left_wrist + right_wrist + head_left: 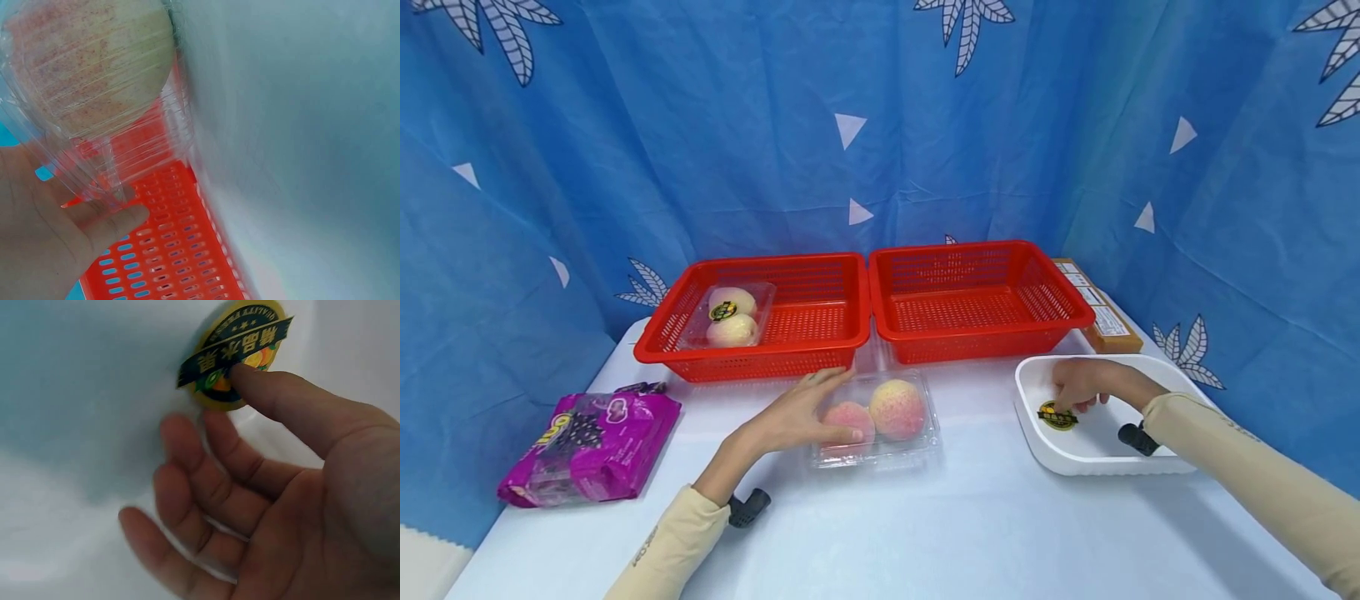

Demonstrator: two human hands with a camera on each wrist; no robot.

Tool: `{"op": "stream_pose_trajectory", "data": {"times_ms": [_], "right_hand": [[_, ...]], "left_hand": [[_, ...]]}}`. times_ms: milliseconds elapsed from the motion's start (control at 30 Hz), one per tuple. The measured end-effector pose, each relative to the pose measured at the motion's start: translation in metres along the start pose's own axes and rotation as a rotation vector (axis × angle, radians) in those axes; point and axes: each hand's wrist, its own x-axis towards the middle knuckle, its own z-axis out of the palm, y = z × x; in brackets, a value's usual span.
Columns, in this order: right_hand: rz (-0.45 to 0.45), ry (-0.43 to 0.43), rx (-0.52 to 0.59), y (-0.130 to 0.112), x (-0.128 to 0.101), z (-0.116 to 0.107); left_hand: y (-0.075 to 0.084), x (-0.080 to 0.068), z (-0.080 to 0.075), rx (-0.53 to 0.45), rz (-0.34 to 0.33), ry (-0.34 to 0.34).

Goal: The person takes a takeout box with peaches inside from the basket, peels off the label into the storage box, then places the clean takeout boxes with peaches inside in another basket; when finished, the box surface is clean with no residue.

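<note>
A clear plastic box [880, 446] holding two peaches [897, 408] lies on the table in front of the red baskets. My left hand [797, 417] rests on its left side with straight fingers, thumb along the front edge. The left wrist view shows a peach [87, 62] behind the clear plastic [144, 144], with my left hand [50, 244] under it. My right hand [1078, 385] reaches into a white tray [1105, 467]. Its thumb touches a round yellow and dark sticker [1057, 416] [234, 353] on the tray floor [75, 394], while the other fingers [206, 506] hang relaxed.
Two red mesh baskets stand side by side at the back: the left basket [752, 357] holds another clear box of peaches [730, 317], the right basket [985, 342] holds nothing. A purple snack bag [591, 446] lies at the left. A brown carton [1101, 317] sits behind the tray.
</note>
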Motion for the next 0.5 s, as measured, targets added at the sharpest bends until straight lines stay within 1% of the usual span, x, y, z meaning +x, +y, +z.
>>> {"op": "stream_pose_trajectory", "data": {"times_ms": [100,267,433,500], "right_hand": [[0.023,0.003,-0.036,-0.007,-0.005,-0.001],[0.028,-0.019,-0.033,-0.014,-0.005,-0.003],[0.059,0.037,-0.080,-0.012,-0.006,-0.005],[0.026,0.026,-0.064,-0.011,-0.006,-0.005]], "left_hand": [[0.000,0.000,0.000,-0.003,0.002,0.001],[0.000,0.000,0.000,-0.004,0.010,-0.001],[0.001,-0.001,-0.001,-0.005,0.011,0.000],[0.001,-0.001,-0.001,-0.005,0.008,0.000]]}}
